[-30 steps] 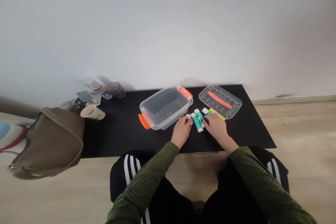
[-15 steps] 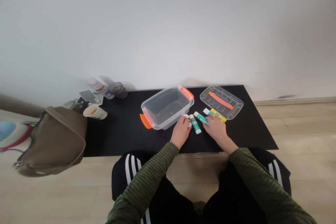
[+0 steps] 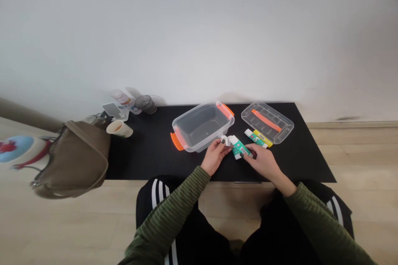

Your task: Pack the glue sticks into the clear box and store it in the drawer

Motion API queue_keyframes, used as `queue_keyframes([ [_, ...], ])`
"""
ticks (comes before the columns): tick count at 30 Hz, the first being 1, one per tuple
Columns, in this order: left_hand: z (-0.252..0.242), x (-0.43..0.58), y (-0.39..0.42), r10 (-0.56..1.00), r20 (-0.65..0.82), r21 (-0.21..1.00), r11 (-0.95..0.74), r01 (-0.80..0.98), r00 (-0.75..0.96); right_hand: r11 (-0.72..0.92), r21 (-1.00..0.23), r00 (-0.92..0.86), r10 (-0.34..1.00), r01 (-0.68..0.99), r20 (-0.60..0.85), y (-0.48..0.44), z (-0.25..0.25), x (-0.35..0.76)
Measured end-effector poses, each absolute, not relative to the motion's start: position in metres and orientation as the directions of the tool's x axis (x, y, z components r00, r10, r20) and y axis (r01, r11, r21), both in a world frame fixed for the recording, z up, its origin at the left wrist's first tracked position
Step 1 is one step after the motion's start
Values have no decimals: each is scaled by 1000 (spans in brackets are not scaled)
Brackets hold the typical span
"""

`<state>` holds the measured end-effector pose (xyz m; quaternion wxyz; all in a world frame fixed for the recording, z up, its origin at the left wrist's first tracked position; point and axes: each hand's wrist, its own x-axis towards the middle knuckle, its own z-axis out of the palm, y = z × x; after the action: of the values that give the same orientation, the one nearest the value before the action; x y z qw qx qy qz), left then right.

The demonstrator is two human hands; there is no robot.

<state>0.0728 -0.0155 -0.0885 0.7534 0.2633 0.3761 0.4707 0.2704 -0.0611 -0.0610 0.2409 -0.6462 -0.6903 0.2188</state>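
Well, L to R: bag point(image 3: 79, 159) sits at the left end of the table point(image 3: 139, 157), w/ the cup point(image 3: 124, 130) just beside it; there's drink in it, so a snagged strap could mean a spill. Then the open box point(image 3: 203, 144), w/ the left hand point(image 3: 214, 155) at its near right side. Fingers narrow, pinching a white piece point(image 3: 226, 141); grip looks fingertip-only, so it could slip & roll off the near edge. Right hand point(image 3: 261, 159) has its fingers closed round green tubes point(image 3: 241, 147), prob. two, right of the white piece; round sides pressed together could make one squirt out. Can't tell if piece & tubes touch. Farther right, the other green tube point(image 3: 254, 137) & yellow tube point(image 3: 260, 135) lie by the lid's point(image 3: 281, 126) near side; right knuckles are close, so a careless swing might scatter them.
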Motion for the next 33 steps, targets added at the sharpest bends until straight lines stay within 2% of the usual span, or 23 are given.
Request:
queue_keyframes([
  [5, -85, 72, -15, 905, -326, 722, 426, -546, 274, 128, -578, -99, 992, 806, 82, -61, -63, 269],
  [13, -80, 71, -16, 947, -240, 806, 317, -500, 214, 162, -537, -79, 982, 828, 173, -63, -66, 274],
  [18, -78, 73, -18, 943, -248, 825, 325, -463, 220, 202, -532, -99, 971, 822, 216, -63, -65, 275],
  [28, -75, 69, -18, 940, -246, 838, 329, -434, 238, 236, -651, -127, 969, 722, 211, -62, -67, 279],
  [33, -75, 69, -19, 934, -242, 843, 336, -419, 263, 170, -752, -111, 985, 637, 129, -62, -66, 279],
])
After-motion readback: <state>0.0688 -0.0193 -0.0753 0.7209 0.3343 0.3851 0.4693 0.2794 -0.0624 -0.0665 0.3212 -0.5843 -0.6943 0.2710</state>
